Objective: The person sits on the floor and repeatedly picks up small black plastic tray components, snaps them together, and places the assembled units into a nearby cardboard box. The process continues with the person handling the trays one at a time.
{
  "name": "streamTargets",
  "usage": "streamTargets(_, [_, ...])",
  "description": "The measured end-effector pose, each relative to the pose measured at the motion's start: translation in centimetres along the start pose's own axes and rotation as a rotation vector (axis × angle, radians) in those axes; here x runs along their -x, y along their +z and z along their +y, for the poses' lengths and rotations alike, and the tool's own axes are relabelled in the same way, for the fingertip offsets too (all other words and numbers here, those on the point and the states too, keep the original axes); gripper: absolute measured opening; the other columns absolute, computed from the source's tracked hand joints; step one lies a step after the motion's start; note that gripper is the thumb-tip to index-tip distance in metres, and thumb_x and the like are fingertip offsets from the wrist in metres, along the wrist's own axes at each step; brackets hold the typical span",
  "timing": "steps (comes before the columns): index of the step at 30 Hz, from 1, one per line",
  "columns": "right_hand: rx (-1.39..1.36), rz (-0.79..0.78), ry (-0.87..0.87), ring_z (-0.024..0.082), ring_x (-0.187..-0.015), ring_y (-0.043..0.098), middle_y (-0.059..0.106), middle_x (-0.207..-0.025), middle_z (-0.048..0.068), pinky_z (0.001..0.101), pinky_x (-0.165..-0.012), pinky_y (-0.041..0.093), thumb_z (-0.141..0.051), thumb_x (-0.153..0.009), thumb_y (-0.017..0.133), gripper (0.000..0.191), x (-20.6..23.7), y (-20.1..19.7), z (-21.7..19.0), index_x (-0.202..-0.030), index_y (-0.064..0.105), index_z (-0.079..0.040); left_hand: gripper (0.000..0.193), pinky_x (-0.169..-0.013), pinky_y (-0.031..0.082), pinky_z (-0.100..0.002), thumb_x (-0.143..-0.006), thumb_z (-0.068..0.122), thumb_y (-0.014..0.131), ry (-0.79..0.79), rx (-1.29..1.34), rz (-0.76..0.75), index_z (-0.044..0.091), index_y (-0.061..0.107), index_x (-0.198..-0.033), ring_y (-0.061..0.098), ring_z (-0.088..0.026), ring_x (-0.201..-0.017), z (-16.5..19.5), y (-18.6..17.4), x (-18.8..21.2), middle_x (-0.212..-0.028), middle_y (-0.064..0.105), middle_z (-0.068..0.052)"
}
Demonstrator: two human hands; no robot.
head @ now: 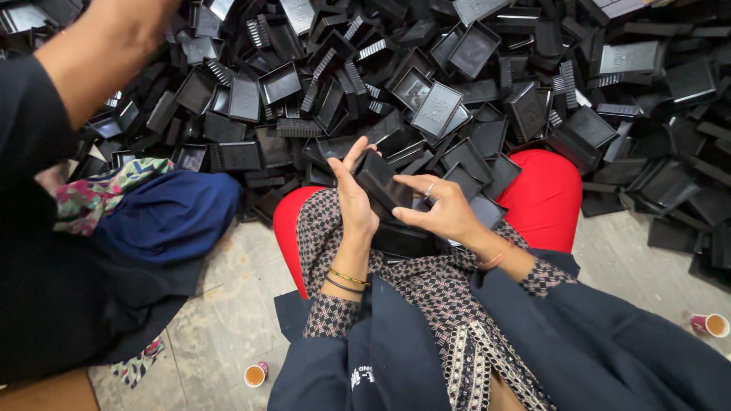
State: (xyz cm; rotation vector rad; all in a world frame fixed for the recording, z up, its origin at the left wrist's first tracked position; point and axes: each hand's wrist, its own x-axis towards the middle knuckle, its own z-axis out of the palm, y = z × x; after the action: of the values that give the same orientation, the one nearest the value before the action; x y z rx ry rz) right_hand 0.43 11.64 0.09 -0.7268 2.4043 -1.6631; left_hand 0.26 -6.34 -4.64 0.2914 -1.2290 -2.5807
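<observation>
**Both hands on one black plastic tray, over the lap**

Black tray (382, 183): moulded plastic, matte, shallow and rectangular, smooth faces with squared corners. It is held tilted, long axis running from near-right up to far-left, its upper corner pointing at the heap. Position: centre of the scene, above the knees, just in front of the pile.

Left hand (355, 202): grip closed around the tray's left edge, thumb on the face; thin bangles at the wrist. Right hand (444, 209): fingers pinch the tray's right, nearer edge; a ring shows on one finger.

More black trays (403, 240) lie stacked on the lap beneath the hands, touching the patterned fabric.

Heap of black trays (457, 84): fills the far half, pieces jumbled at all angles, some ribbed like combs. Red trousers (544, 194) show at both knees. Floor (228, 320): pale, scuffed boards. Small paper cup (255, 374) near left; another cup (714, 325) near right. Another person's arm (91, 53) at far left.
</observation>
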Motion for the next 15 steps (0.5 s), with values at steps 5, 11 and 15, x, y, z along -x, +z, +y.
streamTargets(5, [0.091,0.060,-0.152,0.022,-0.112,0.070,0.072,-0.123,0.016,0.0331,-0.097,0.055,-0.021,-0.074,0.091,0.061,0.8,0.6,1.1,-0.128,0.070,-0.003,0.056,-0.104,0.048,-0.033,-0.103,0.026,0.061,0.151,-0.054,-0.044,-0.002,0.047,-0.149,0.059,-0.019,-0.116,-0.7,1.5,1.5,-0.133,0.059,-0.014])
streamTargets(11, [-0.576,-0.087,0.035,0.020,-0.126,0.061,0.064,-0.138,0.010,0.0337,-0.108,0.050,-0.006,-0.093,0.078,0.052,-0.1,0.9,2.4,-0.141,0.058,0.004,0.064,-0.118,0.045,-0.040,-0.091,-0.003,0.066,0.159,0.046,-0.115,-0.008,0.043,-0.150,0.057,-0.029,-0.137,2.1,2.5,3.4,-0.147,0.056,-0.021])
streamTargets(15, [-0.664,-0.159,0.218,0.018,-0.111,0.069,0.072,-0.121,0.010,0.0331,-0.097,0.058,-0.001,-0.086,0.081,0.049,-0.4,-0.8,0.0,-0.131,0.063,0.004,0.061,-0.125,0.043,-0.045,-0.095,0.002,0.066,0.214,-0.066,-0.235,-0.009,0.044,-0.151,0.056,-0.033,-0.142,5.0,3.6,5.6,-0.153,0.055,-0.024])
